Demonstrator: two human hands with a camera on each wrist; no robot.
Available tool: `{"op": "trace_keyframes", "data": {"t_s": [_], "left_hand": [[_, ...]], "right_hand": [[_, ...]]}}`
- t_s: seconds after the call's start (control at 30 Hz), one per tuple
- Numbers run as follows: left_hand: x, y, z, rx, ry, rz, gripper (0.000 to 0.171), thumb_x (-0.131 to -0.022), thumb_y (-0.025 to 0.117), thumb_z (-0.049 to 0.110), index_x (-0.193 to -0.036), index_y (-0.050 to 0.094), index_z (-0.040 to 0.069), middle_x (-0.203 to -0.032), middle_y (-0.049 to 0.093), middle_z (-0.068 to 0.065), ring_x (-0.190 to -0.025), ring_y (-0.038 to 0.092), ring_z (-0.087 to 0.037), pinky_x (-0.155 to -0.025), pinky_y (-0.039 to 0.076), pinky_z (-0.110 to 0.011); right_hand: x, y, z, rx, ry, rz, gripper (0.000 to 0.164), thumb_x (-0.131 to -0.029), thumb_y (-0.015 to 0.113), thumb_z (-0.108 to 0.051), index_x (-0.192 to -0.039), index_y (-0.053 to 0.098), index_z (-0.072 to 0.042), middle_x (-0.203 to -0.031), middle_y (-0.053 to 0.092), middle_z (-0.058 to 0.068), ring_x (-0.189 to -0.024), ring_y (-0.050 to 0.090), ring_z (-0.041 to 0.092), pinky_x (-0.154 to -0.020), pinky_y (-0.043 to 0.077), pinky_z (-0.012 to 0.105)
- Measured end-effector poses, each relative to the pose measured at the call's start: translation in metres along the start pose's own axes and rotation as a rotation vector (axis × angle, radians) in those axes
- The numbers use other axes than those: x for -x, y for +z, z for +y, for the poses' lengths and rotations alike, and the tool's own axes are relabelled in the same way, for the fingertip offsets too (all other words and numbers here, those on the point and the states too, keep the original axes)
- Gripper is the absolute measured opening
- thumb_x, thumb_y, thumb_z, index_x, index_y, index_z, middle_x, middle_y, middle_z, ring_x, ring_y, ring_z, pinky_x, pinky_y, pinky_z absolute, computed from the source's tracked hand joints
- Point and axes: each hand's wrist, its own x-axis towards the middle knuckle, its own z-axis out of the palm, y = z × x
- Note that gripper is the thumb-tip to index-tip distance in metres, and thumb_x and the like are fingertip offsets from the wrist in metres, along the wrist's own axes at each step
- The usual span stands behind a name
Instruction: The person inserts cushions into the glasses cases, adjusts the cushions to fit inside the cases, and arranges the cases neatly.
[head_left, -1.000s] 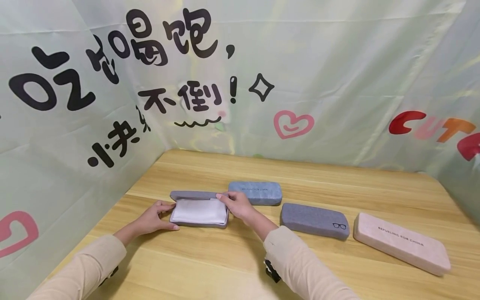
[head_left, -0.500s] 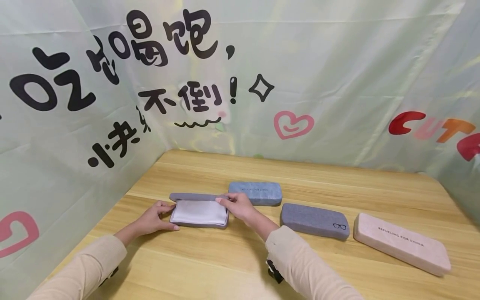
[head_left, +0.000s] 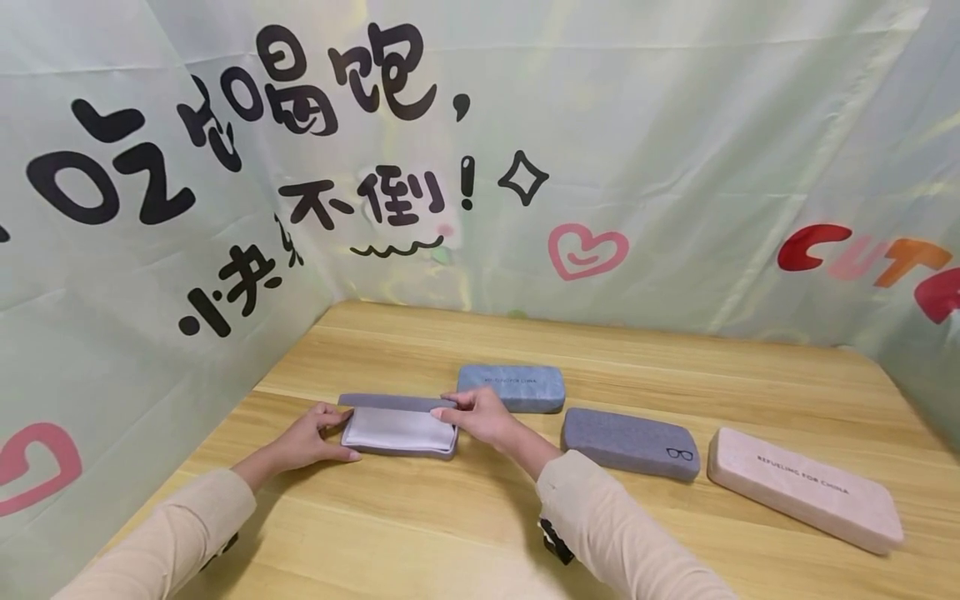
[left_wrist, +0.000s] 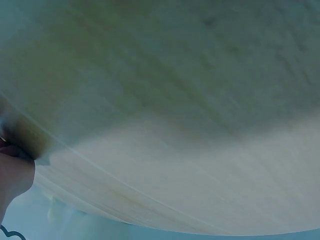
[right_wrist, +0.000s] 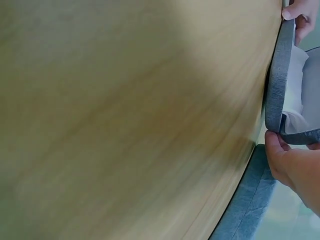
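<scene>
A grey-purple glasses case (head_left: 405, 403) lies part open on the wooden table, its lid raised at the far side. Inside it a folded white cloth (head_left: 397, 429) shows. My left hand (head_left: 303, 437) grips the case's left end, thumb at the near corner. With thumb and fingers my right hand (head_left: 483, 417) pinches the lid's right end. The right wrist view shows the case (right_wrist: 280, 80) edge-on, with my right hand (right_wrist: 295, 167) at its near corner and my left hand (right_wrist: 301, 15) at the other end. Only part of my left hand (left_wrist: 16, 175) enters the left wrist view.
A blue glasses case (head_left: 517, 385) lies just behind my right hand. Further right are a grey-purple case (head_left: 626, 442) with a glasses print and a pink case (head_left: 802, 487). A printed cloth backdrop (head_left: 675, 167) borders the wooden table (head_left: 360, 525) at the back and sides.
The lid's edge has come lower in the head view, and less of the white cloth shows. My right hand has moved slightly down with it; my left hand stays at the case.
</scene>
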Motion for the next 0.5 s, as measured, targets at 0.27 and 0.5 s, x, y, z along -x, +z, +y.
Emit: {"op": "trace_keyframes", "data": {"t_s": [0.27,0.5], "left_hand": [[0.0013,0.0002,0.0005,0.014,0.000,0.008,0.077,-0.070,0.081,0.026,-0.127,0.046,-0.011,-0.105,0.047,-0.015,-0.102,0.046,-0.026,-0.092,0.039,-0.043],[0.0004,0.0005,0.0010,0.029,0.019,0.014,0.076,-0.069,0.081,0.024,-0.127,0.047,-0.011,-0.104,0.047,-0.014,-0.098,0.044,-0.023,-0.089,0.039,-0.039]], "right_hand": [[0.0024,0.0000,0.0000,0.024,-0.050,-0.026,0.026,-0.084,0.068,-0.014,-0.096,0.069,0.009,-0.128,0.054,0.020,-0.084,0.050,0.014,-0.056,0.033,0.016],[0.0033,-0.0025,0.0013,0.077,-0.062,-0.054,0.040,-0.084,0.067,-0.016,-0.116,0.060,0.007,-0.127,0.054,0.021,-0.053,0.024,0.007,-0.047,0.025,0.015]]}}
